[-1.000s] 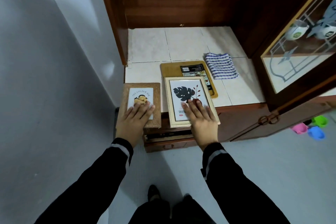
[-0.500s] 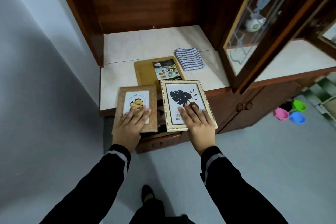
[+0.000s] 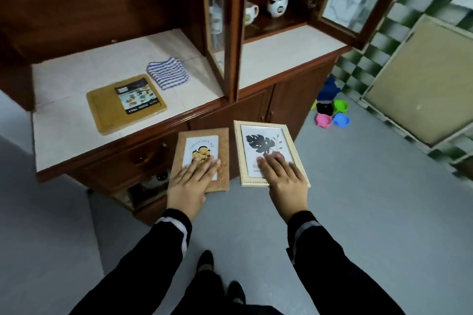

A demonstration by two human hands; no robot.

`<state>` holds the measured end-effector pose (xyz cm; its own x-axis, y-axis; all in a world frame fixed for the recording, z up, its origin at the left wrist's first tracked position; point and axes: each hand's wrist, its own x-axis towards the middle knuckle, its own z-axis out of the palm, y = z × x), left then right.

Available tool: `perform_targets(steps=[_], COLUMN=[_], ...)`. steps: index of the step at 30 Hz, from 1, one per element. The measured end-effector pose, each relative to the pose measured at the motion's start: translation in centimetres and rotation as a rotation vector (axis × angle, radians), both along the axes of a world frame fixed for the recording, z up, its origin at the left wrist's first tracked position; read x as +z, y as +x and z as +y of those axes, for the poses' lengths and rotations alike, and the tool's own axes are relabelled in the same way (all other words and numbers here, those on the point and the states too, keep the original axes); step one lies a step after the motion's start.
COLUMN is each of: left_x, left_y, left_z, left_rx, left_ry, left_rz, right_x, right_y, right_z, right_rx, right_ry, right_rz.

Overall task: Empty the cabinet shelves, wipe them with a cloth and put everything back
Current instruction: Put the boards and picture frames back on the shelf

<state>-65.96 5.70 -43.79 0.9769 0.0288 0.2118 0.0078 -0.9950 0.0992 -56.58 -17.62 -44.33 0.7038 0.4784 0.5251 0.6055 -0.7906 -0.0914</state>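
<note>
My left hand [image 3: 190, 181] holds a cork-brown picture frame [image 3: 202, 140] with a yellow print, fingers flat on top and thumb hidden beneath. Beside it my right hand [image 3: 284, 179] holds a cream beaded frame [image 3: 263, 130] with a black leaf print the same way. Both frames hang in the air in front of the cabinet, off the tiled counter shelf [image 3: 64, 79]. On that shelf lie a folded blue-striped cloth [image 3: 167, 73] and a yellow food tray [image 3: 102, 107] with a label.
A glass cabinet door [image 3: 216, 20] stands open, edge toward me. Two mugs [image 3: 277, 5] sit on the shelf behind it. A low drawer [image 3: 143, 192] is pulled out by my left hand. Coloured plastic cups [image 3: 323, 120] lie on the grey floor at right.
Both frames have come off the counter edge and travelled right and toward me. My view has swung right, bringing the mug shelf and the tiled wall into sight.
</note>
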Motion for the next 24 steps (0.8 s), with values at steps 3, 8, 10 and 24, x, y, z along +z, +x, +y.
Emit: perform_targets(steps=[3, 8, 10, 24], left_x=[0.5, 1.0, 1.2, 3.9], left_y=[2.9, 8.6, 11.2, 33.5], left_z=[-3.7, -9.2, -11.2, -17.9], left_rx=[-0.083, -0.234, -0.285, -0.286], left_ry=[-0.031, -0.048, -0.048, -0.051], left_rz=[0.026, 0.036, 0.031, -0.145], right_x=[0.1, 0.3, 0.4, 3.8], right_y=[0.2, 2.1, 3.4, 23.8], right_z=[-4.5, -11.0, -13.2, -19.5], right_rx=[-0.112, -0.269, -0.314, -0.313], right_ry=[0.005, 0.023, 0.021, -0.052], right_rz=[-0.001, -0.026, -0.022, 0.009])
